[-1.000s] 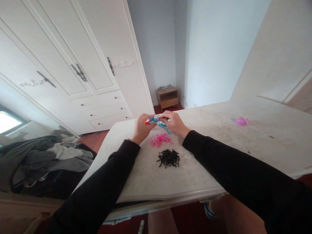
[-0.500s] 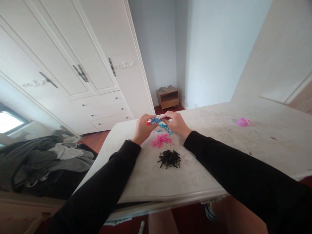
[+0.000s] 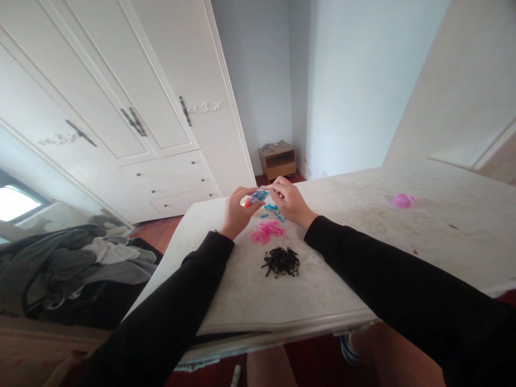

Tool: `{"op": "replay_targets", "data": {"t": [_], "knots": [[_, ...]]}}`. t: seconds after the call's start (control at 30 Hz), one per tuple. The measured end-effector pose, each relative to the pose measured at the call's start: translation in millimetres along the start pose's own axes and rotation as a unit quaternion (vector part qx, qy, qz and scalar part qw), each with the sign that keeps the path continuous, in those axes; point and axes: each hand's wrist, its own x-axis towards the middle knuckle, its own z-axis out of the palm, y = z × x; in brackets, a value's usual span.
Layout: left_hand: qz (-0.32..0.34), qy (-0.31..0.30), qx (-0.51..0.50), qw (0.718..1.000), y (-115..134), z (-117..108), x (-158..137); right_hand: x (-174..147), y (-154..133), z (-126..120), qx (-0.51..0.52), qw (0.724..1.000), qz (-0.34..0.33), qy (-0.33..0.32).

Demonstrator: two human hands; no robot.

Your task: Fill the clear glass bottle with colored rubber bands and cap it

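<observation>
My left hand (image 3: pixel 237 214) is closed round a small clear container (image 3: pixel 257 197) with orange and blue pieces showing in it. My right hand (image 3: pixel 294 203) is at the container's right end, thumb and forefinger pinched together; what is between them, if anything, is too small to make out. Loose blue bands (image 3: pixel 274 211) lie on the table below the fingers. Nearer me is a pile of pink bands (image 3: pixel 266 232), and nearest a pile of black bands (image 3: pixel 281 262). They look like small elastic hair bands.
The piles lie on a stained white table (image 3: pixel 242 301). A pink, rounded translucent object (image 3: pixel 403 200) sits on its right side. Heaped clothes (image 3: pixel 100 258) lie to the left, with a white wardrobe (image 3: pixel 161 64) beyond. A small wooden cabinet (image 3: pixel 278 161) stands in the far corner.
My right hand has risen slightly at the container's end and its fingers have shifted. The container is tilted a little more upward to the right in my left hand.
</observation>
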Motion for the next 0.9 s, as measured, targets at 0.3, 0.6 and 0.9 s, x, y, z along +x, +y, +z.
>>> {"op": "replay_targets", "data": {"t": [0.3,0.6,0.9], "knots": [[-0.131,0.139,-0.134,0.972,-13,2,7,-5,37,-1,-0.191,0.964,0.167,-0.081],[-0.128,0.121,-0.1,0.979,-8,3,5,-7,28,2,-0.221,0.946,0.166,-0.171],[-0.105,0.103,-0.058,0.987,-11,1,3,-6,39,4,-0.2,0.957,0.153,-0.142]]}}
